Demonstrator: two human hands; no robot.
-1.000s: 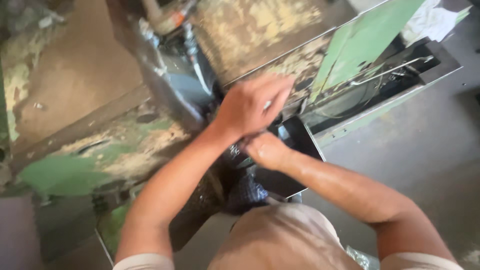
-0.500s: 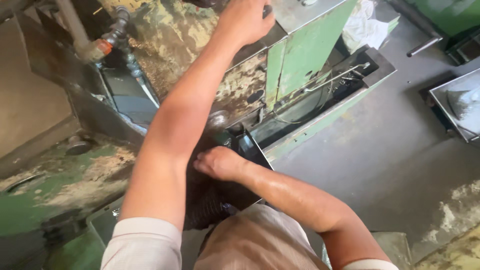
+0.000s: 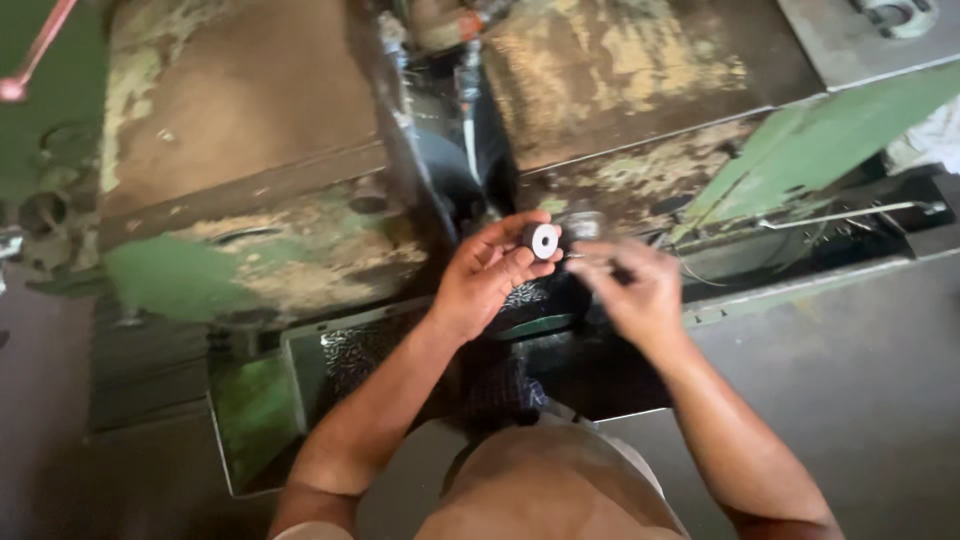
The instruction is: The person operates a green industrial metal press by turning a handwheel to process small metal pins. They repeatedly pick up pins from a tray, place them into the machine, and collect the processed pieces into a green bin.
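Small dark ring with a pale centre point(image 3: 544, 240) sits pinched in the left hand's point(image 3: 488, 275) grip above the worn green machine point(image 3: 260, 262), right hand point(image 3: 632, 290) blurred beside it, grip unclear, seemingly mid-inspection

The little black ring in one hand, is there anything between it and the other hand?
In the head view, the small dark ring sits in the left hand's fingertips. Between it and the blurred right hand shows a small gap with only the dark machine recess behind.
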